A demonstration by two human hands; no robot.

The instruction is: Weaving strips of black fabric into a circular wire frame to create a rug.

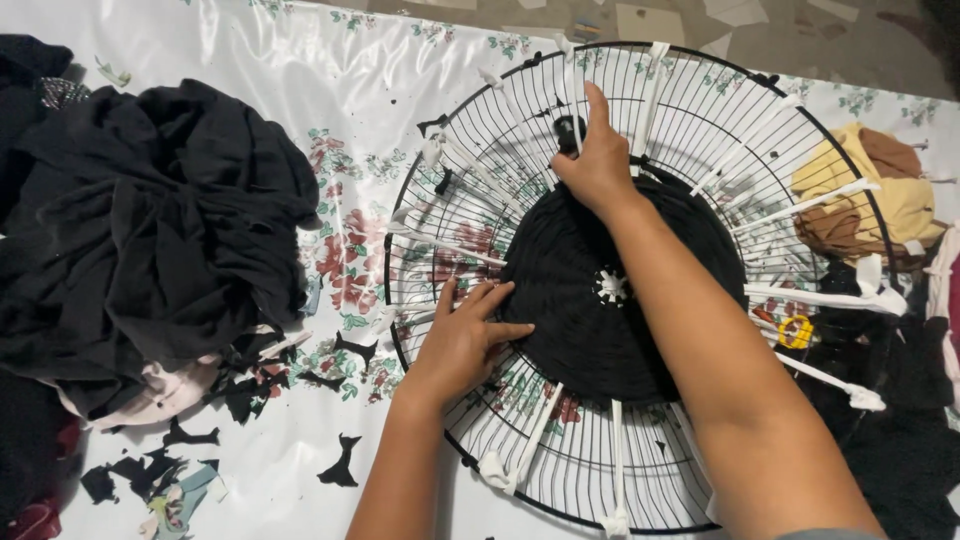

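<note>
Across most of the shot you've got a white floral sheet [300, 80] spread out as the work surface, with a big heap of black cloth [150, 220] piled on its left side and a yellow and brown bundle [870, 190] over at the right edge. Sitting on the sheet is a round black wire fan guard [480, 180], lying flat, with white fabric strips [820, 298] tied out along its spokes like rays. Its middle is filled by a black woven disc [570, 300], pretty much centred on the hub.

Now the hands. The left hand [465, 345] is flat and spread, fingers splayed, pressing down on the lower-left edge of the disc, not gripping anything as far as I can see. The right hand [598, 160] reaches across the disc to its far rim, fingers pinched closed around a dark strip end [568, 132] that pokes up between the wires. So the strip sits straight out beyond the right hand, running roughly away from the person, and the right hand is the one actually on it; the left is well apart on the near side.

Small stuff: black fabric scraps [340, 465] litter the sheet at lower left.
</note>
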